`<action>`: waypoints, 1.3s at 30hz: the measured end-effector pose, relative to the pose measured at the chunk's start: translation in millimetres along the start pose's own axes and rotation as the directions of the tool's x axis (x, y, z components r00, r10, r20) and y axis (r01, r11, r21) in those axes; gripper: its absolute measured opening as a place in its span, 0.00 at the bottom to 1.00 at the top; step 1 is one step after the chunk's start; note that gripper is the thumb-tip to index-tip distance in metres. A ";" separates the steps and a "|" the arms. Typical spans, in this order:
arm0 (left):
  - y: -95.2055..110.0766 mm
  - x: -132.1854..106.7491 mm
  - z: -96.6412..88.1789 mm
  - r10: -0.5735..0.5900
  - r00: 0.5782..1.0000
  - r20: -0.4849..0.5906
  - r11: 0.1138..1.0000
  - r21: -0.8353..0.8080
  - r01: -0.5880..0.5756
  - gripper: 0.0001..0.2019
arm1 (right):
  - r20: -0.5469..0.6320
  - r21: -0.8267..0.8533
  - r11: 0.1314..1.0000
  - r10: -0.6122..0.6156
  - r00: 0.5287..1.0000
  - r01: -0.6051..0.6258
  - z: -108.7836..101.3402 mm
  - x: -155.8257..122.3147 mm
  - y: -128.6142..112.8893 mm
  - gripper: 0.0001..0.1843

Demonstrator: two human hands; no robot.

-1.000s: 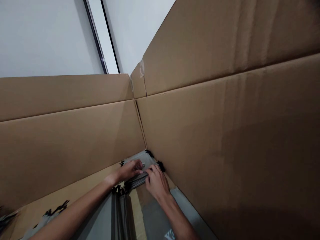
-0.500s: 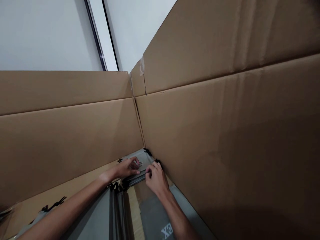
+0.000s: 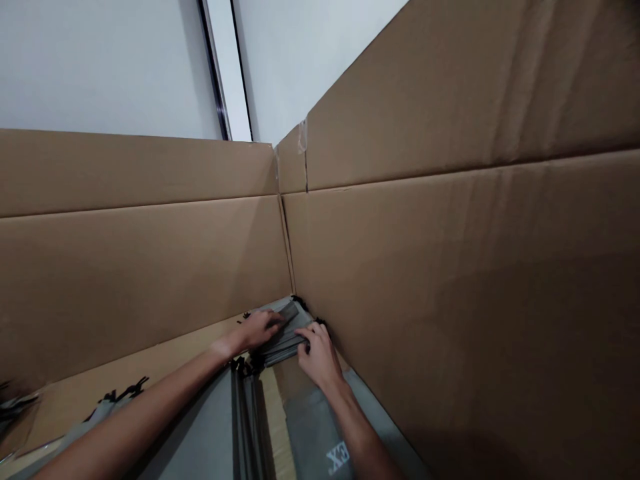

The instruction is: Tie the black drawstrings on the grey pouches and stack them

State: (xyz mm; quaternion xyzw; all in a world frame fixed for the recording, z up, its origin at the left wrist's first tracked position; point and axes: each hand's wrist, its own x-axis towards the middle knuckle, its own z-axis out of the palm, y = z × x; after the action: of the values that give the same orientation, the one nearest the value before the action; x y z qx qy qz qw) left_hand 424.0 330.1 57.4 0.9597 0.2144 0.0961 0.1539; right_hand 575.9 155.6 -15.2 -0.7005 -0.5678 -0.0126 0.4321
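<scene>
**Q: Where is the work happening in this frame?**

A: Down in the far corner of a tall cardboard enclosure, where the left cardboard wall (image 3: 135,280) meets the right cardboard wall (image 3: 450,300). A grey bundle (image 3: 285,340) of flat strips sits low in that corner, on a cardboard floor (image 3: 155,363).

**Q: Which way does it point?**

A: Its long axis runs across the view, slanting up to the right, with the far end aimed at the right wall. Black ragged tags (image 3: 300,303) stick out at the corner end.

**Q: And the hands?**

A: Both are on it, gripping. The left hand (image 3: 257,330) comes in from the lower left, its fingers curled down over the top of the bundle. The right hand (image 3: 320,357) sits at the near right end, with its fingers (image 3: 306,337) hooked over the edge, knuckles up.

**Q: How do the arms lie?**

A: The left forearm (image 3: 140,413) stretches low and long from the bottom left corner of the view. The right forearm (image 3: 365,433) rises from the bottom edge, slanting up and to the left toward the wrist.

**Q: What lies nearby?**

A: Long grey panels (image 3: 200,433) run from the bottom of the view up toward the hands, ending just below the bundle. Beside them lies a grey sheet (image 3: 310,427) printed with white letters (image 3: 337,460), which read "EX".
</scene>
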 end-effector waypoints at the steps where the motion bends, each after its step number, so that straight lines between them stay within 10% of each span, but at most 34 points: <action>1: -2.5 1.1 1.3 0.010 1.000 0.028 1.000 0.018 -0.010 0.17 | 0.007 -0.003 1.000 -0.007 1.000 0.007 1.0 -0.3 0.8 0.09; 39: -47.0 12.1 19.5 0.054 0.996 0.078 0.990 0.126 -0.063 0.17 | 0.062 -0.105 0.992 -0.065 0.996 0.071 9.2 1.6 6.9 0.07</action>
State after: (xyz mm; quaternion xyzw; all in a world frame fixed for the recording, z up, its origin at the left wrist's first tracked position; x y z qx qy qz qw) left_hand 421.7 370.9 24.8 0.9764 0.1861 0.0507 0.0967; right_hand 577.6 162.7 -24.2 -0.7032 -0.6021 -0.0373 0.3763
